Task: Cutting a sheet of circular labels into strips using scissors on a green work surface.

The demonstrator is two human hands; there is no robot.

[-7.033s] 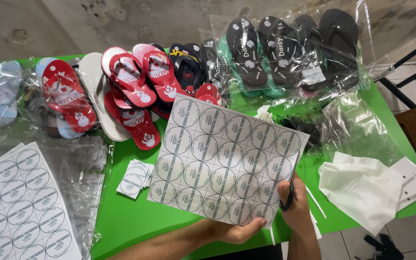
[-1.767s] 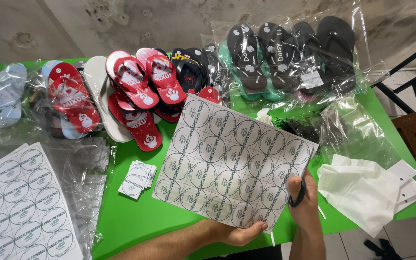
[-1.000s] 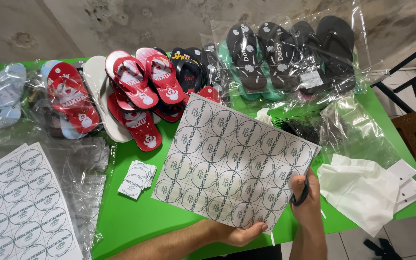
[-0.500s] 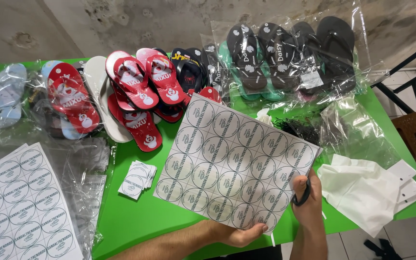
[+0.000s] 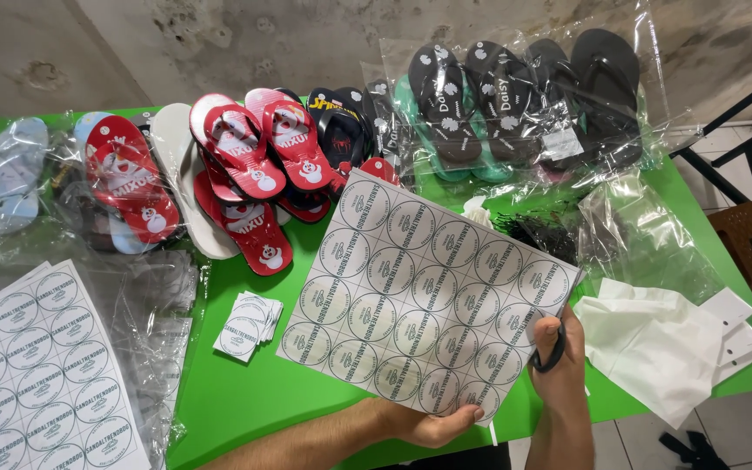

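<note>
In the lower middle of the frame, the left hand (image 5: 433,426) grips the bottom edge of a sheet of round printed labels (image 5: 424,300), its fingers clenched on the paper from beneath with the thumb lying along the lower rim. The sheet is held tilted above the green counter (image 5: 245,396), and its far corner reaches up toward the footwear in the middle of the frame. At the sheet's lower right corner the right hand (image 5: 559,370) holds a pair of black-handled scissors (image 5: 553,351), fingers closed through the handle loops; the blades are hidden against the edge of the paper, so whether they are parted cannot be told.

Just left of the held sheet, a small stack of cut labels (image 5: 248,324) lies on the counter. In the lower left corner rests a second, uncut label sheet (image 5: 36,370), partly on crumpled clear plastic wrap (image 5: 154,305). Across the upper left, red and white flip-flops (image 5: 241,174) are piled beside pale blue ones in plastic (image 5: 12,174). In the upper right, black flip-flops in clear bags (image 5: 524,100) lean near the wall. To the right of the held sheet lie folded white bags (image 5: 654,344) and white card tags (image 5: 737,331) at the counter's edge.
</note>
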